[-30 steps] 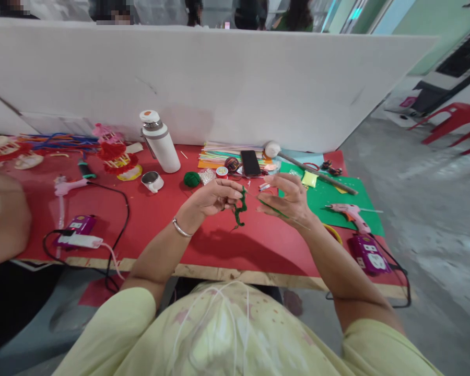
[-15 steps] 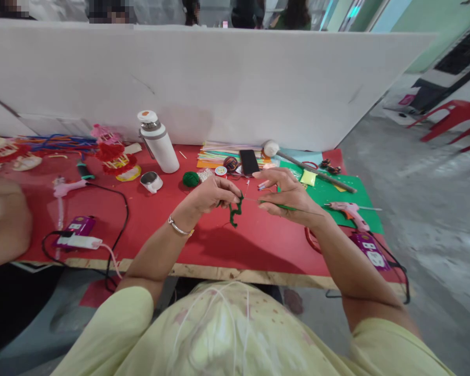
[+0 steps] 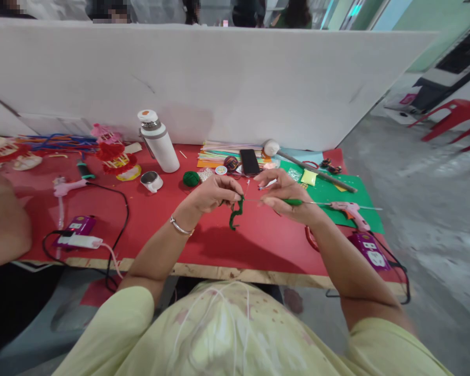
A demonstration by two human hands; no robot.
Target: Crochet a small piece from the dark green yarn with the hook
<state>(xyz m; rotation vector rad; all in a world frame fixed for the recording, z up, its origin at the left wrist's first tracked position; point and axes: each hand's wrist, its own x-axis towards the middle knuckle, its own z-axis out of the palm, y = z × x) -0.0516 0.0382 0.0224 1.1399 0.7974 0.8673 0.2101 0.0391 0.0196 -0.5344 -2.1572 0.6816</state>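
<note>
Far left of the grip, saw a pink plastic glue gun [image 3: 73,186], then a tiered ornament [image 3: 112,152] with fuzzy red bands. Closer in on that side, noticed a smooth white cylindrical bottle [image 3: 163,148], a shiny metal cup [image 3: 152,181] and, just beyond the left hand [image 3: 214,193], a round green yarn ball [image 3: 191,179]. Held the green yarn strip [image 3: 236,214] by its upper end in a narrow left-hand pinch, dangling soft, knobbly and crooked above the red tabletop [image 3: 274,253]. Beyond the gap between both grips, saw a flat black phone [image 3: 249,162]. Gripped the hook [image 3: 292,201] by its smooth green handle between right hand [image 3: 292,189] thumb and fingers, slim shaft aimed leftward at the pinched end. Could not tell exact tip contact. Beyond the right grip, saw a glossy yellow packet [image 3: 308,177]; farther right, a flat green sheet [image 3: 365,201] partly beneath another pink glue gun [image 3: 351,212].
</note>
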